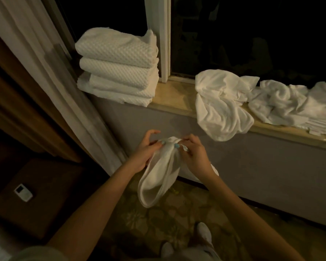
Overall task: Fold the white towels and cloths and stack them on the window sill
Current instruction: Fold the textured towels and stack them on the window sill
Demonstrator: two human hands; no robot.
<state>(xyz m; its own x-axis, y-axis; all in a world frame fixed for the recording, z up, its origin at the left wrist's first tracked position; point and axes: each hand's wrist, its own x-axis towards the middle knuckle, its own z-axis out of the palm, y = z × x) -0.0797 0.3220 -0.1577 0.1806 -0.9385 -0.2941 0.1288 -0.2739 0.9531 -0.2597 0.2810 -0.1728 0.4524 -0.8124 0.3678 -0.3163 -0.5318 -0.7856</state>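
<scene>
L hand (147, 153) & R hand (194, 155) pinch small cloth (164, 166) at bunched top edge, frame centre. Judged light, limp; take by corners.

Room furnishings
A white remote (23, 194) lies near a brown table's (53, 196) left edge; pale curtain (45, 72), floral carpet (149, 219).

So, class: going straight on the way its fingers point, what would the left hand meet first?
The left hand would probably meet the right hand, which grips the same limp white cloth just opposite; depth is unclear.
</scene>
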